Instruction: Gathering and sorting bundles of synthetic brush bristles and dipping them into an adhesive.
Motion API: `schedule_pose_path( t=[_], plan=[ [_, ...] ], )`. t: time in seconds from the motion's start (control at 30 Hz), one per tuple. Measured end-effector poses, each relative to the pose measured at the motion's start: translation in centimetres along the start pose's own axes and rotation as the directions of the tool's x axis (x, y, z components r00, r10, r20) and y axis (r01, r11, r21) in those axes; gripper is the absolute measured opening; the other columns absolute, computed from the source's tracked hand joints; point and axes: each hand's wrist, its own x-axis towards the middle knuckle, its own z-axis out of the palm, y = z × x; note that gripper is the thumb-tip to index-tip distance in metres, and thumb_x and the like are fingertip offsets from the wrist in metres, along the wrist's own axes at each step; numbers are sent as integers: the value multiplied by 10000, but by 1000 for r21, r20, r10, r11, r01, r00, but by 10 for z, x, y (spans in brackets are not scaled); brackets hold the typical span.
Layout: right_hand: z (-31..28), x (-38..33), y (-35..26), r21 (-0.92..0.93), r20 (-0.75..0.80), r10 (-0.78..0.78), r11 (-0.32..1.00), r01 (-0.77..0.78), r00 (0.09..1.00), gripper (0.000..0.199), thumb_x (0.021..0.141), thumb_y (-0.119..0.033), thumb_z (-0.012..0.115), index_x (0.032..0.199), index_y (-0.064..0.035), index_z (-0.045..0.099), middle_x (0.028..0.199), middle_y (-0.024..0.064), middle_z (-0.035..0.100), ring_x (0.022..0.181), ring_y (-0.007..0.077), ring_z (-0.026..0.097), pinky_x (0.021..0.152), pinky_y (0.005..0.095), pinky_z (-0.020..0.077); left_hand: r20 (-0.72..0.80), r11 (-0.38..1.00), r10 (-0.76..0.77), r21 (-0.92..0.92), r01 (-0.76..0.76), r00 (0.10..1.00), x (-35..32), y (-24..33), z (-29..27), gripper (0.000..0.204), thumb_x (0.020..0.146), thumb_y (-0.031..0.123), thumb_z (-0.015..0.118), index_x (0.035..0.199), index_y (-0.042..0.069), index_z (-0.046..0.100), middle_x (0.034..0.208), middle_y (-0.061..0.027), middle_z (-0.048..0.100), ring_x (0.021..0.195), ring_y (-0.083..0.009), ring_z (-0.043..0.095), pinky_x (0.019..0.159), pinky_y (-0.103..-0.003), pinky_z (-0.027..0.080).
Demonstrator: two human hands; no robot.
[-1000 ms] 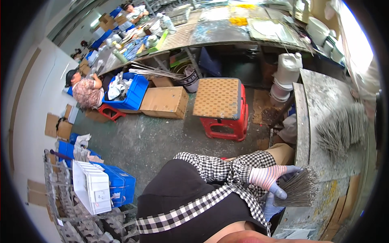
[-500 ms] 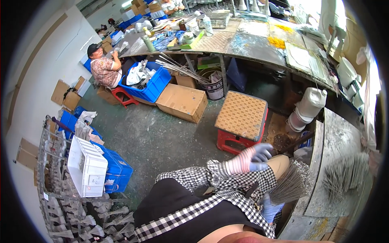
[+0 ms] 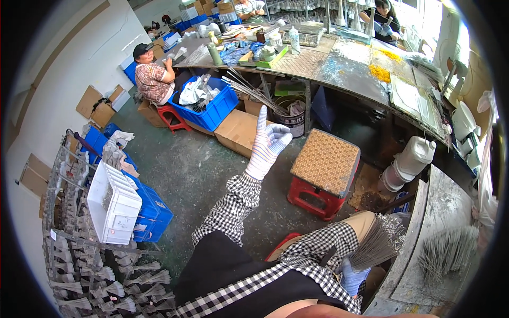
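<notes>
My left hand [image 3: 264,149], in a striped white glove, is raised over the floor in front of me. Its index finger points up and the other fingers are apart, with nothing in them. Low at the right, my right hand [image 3: 353,276], also gloved, grips a bundle of thin grey wires [image 3: 373,248] that fans out at its upper end. The sleeve and wires partly hide its fingers. Another bundle of thin wires [image 3: 448,252] stands on the metal-topped bench [image 3: 442,199] to the right. Shiny, tangled metal bits [image 3: 391,229] lie beside the held bundle.
A red stool with a checkered top [image 3: 325,161] stands ahead. Beyond are a cardboard box [image 3: 238,132], a blue crate [image 3: 212,114] and a long worktable [image 3: 339,69]. A white bin [image 3: 112,204] and loaded rack [image 3: 79,265] stand left. Several people sit around the table.
My left hand has swung left and up, away from my knee, and its fingers have spread. My right hand keeps hold of the wires. The view has shifted slightly.
</notes>
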Motion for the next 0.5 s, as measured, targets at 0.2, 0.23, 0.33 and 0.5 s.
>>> schedule_pose_path(
  t=[0.2, 0.23, 0.33, 0.5],
  plan=[
    [-17, 9, 24, -32, 61, -55, 998, 57, 997, 457, 767, 49, 693, 1130, -19, 424, 786, 102, 623, 523, 165, 577, 488, 303, 501, -39, 999, -7, 51, 9, 999, -8, 6, 3, 1021, 860, 45, 738, 1602, 149, 44, 1040, -90, 645, 951, -130, 648, 907, -289, 531],
    [-15, 9, 20, -32, 64, -54, 998, 56, 996, 457, 767, 49, 693, 1130, -19, 424, 786, 102, 623, 523, 165, 577, 488, 303, 501, -30, 999, -1, 42, 2, 1000, -10, 3, 2, 1016, 865, 51, 737, 1601, 140, 42, 1040, -89, 645, 953, -130, 648, 906, -288, 531],
    [-9, 7, 12, -26, 49, 15, 1000, -14, 999, 466, 759, 57, 691, 1136, -12, 425, 788, 100, 624, 540, 163, 580, 502, 307, 510, -27, 1000, -5, 21, 6, 1000, -16, -1, 6, 1004, 874, 60, 733, 1599, 123, 40, 1037, -88, 645, 956, -132, 648, 903, -289, 531],
    [-45, 25, 71, -301, 162, -214, 919, 255, 963, 468, 750, 70, 684, 1136, -4, 429, 799, 100, 624, 539, 162, 573, 503, 303, 493, -58, 999, -19, 35, 21, 998, -32, -6, -2, 992, 883, 67, 728, 1598, 111, 41, 1032, -87, 643, 947, -131, 645, 894, -288, 533]
  ],
)
